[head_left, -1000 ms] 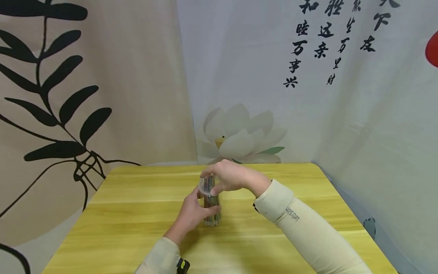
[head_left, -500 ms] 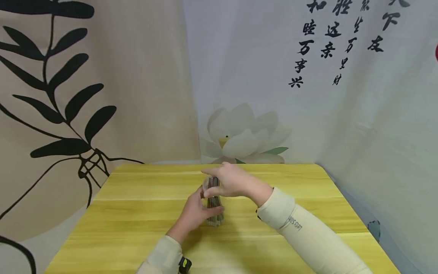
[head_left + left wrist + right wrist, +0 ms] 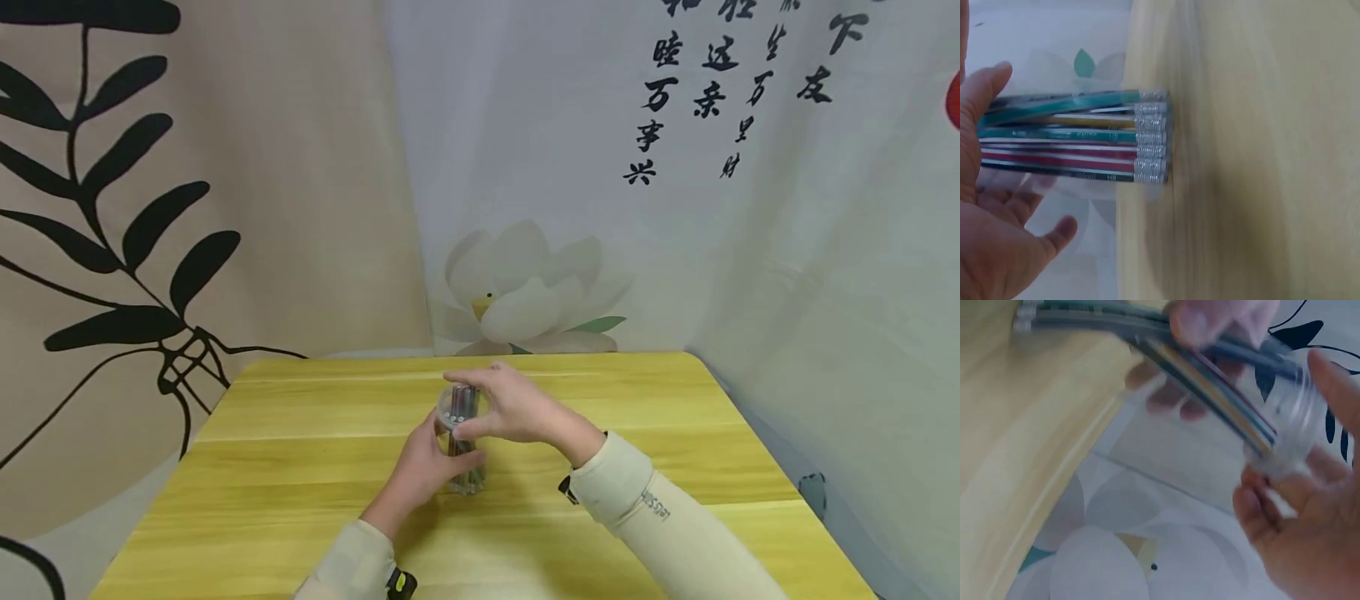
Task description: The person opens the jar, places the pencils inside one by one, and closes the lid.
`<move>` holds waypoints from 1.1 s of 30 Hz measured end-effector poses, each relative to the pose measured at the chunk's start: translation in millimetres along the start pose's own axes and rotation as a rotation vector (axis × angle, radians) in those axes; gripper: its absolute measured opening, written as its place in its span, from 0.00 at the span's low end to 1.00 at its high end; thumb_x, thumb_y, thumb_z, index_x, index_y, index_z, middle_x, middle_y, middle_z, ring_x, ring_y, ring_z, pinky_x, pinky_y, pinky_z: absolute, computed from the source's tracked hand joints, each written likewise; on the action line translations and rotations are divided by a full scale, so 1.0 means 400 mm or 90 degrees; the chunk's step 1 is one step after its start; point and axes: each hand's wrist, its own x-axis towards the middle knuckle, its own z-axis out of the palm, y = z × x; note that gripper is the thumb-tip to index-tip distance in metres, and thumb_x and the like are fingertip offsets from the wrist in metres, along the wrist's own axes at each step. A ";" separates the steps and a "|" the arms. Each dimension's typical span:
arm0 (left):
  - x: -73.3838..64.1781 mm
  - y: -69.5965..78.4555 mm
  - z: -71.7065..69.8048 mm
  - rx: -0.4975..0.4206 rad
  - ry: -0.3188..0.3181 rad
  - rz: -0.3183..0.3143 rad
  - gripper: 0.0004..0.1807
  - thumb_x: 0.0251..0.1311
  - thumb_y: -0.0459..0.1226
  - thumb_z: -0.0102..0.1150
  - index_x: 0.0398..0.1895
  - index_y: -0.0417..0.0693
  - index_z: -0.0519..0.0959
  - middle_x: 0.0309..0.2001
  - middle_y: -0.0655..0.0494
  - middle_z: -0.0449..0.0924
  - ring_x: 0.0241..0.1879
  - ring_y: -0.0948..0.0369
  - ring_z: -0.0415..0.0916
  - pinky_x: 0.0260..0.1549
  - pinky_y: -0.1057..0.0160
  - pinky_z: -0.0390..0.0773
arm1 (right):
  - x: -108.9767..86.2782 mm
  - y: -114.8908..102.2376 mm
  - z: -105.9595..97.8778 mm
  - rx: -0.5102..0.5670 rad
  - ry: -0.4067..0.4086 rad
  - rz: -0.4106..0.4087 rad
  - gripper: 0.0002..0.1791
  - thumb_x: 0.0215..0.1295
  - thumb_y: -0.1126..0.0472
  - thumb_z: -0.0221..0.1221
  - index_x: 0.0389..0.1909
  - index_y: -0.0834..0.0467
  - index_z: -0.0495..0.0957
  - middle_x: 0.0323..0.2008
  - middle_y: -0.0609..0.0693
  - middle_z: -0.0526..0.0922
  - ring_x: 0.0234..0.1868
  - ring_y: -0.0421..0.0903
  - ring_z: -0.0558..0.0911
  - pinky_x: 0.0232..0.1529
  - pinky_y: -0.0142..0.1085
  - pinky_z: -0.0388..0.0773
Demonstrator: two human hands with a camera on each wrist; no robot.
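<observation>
Several pencils [image 3: 1079,134] with metal eraser ends stand bundled inside a clear plastic jar [image 3: 467,480], slightly tilted over the table. My left hand [image 3: 422,468] grips the jar's side, its thumb across the front. At the top, my right hand [image 3: 517,410] surrounds the jar's round clear end [image 3: 1291,419], thumb at its near side and index finger stretched above. Whether that end is a separate lid or the jar's mouth, I cannot tell. In the right wrist view the pencils spread apart toward it, and motion blurs the picture.
A yellow wood-grain table [image 3: 300,517] lies under both hands. Behind it hangs a pale cloth backdrop [image 3: 337,208] printed with dark leaves, a lotus and black characters.
My right hand has shifted slightly down and right at the jar's top, and its index finger has straightened. The left hand keeps its grip. The head view has swayed a little.
</observation>
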 end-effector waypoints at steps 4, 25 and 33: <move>-0.003 0.003 0.014 0.003 0.026 0.010 0.49 0.57 0.53 0.81 0.79 0.61 0.66 0.73 0.53 0.76 0.73 0.47 0.73 0.72 0.34 0.73 | -0.022 -0.025 0.048 0.010 0.116 0.065 0.39 0.63 0.45 0.76 0.74 0.45 0.76 0.61 0.54 0.84 0.57 0.52 0.78 0.51 0.47 0.82; 0.001 -0.004 0.002 0.047 0.022 0.011 0.43 0.54 0.49 0.84 0.73 0.59 0.74 0.65 0.52 0.82 0.65 0.51 0.78 0.63 0.43 0.82 | -0.027 -0.040 0.077 0.048 0.203 0.096 0.40 0.64 0.40 0.74 0.72 0.52 0.76 0.69 0.53 0.82 0.67 0.59 0.78 0.64 0.54 0.81; 0.004 -0.005 0.005 0.041 0.012 -0.008 0.44 0.51 0.54 0.85 0.70 0.55 0.75 0.64 0.52 0.82 0.66 0.48 0.78 0.64 0.39 0.80 | -0.011 0.008 0.004 0.038 0.041 0.008 0.43 0.66 0.48 0.75 0.78 0.51 0.69 0.71 0.52 0.81 0.72 0.54 0.78 0.71 0.55 0.78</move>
